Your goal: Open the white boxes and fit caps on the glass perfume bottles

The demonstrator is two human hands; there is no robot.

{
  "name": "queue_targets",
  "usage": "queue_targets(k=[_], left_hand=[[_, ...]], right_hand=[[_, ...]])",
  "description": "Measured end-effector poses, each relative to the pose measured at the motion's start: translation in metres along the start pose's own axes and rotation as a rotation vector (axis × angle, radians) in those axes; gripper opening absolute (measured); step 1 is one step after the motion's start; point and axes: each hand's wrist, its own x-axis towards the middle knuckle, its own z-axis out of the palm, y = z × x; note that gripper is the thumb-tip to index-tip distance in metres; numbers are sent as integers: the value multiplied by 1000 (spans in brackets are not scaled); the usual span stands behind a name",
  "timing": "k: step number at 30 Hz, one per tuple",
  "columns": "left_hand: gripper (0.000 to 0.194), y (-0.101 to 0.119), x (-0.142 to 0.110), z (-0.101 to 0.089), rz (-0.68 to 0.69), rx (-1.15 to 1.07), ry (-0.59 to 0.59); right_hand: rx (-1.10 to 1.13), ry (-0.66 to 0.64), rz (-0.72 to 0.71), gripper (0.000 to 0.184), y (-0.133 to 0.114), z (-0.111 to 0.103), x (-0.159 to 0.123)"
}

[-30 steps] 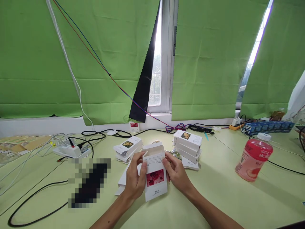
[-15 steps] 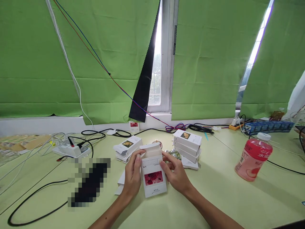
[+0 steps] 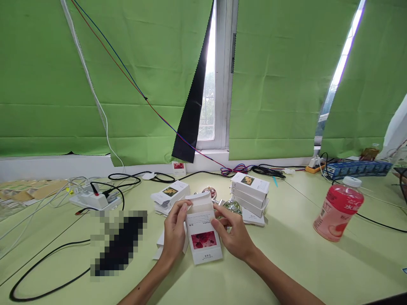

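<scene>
A white carton with a red rose picture is between my hands, its top flap raised and its far end open. My left hand is closed on the left edge near the flap, thumb and fingers pinching it. On the right edge my right hand grips the carton, thumb on the front. Just behind it are a round glass bottle with greenish contents and a reddish round one. A stack of yellow-flower cartons stands to the right; more such cartons lie to the left. Another white carton lies partly behind my left wrist.
A pink drink bottle stands on the right. To the left are a white power strip, loose cables and a pixelated dark object. A small rose carton leans by the window wall. Blue packs lie at the back right.
The carton has shifted very slightly left at its top, and its flap leans a little differently. My left hand has moved slightly left; both hands keep hold.
</scene>
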Motion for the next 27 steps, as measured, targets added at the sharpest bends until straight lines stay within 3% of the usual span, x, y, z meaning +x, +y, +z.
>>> queue_targets(k=[27], left_hand=[[21,3,-4,-1,-4,-1,-17]], right_hand=[[6,-16,-3,41,-1,0,1]])
